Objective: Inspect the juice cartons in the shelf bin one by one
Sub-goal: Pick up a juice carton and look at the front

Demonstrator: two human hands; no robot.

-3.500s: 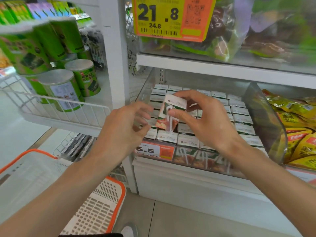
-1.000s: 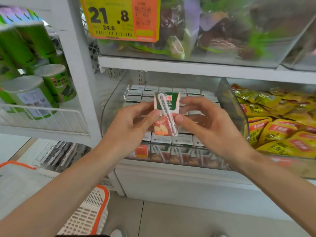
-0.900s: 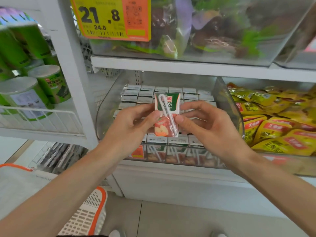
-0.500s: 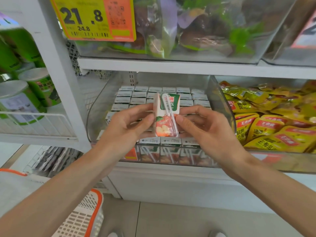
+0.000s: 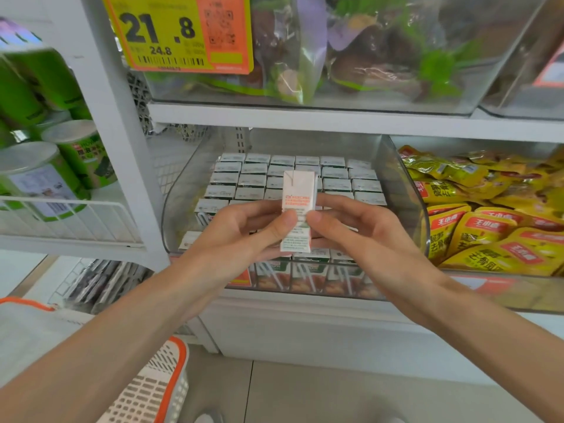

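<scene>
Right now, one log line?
phase: inspect | juice carton: upright before shelf bin | left hand: pinches carton | right hand: pinches carton

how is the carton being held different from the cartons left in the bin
The held carton is raised in front of the bin, pinched between the left hand and right hand; the binned cartons sit untouched in packed rows. The held carton shows a pale side panel of small print to the camera; the binned cartons show mostly their tops. Both stand upright and look like the same small box.
</scene>
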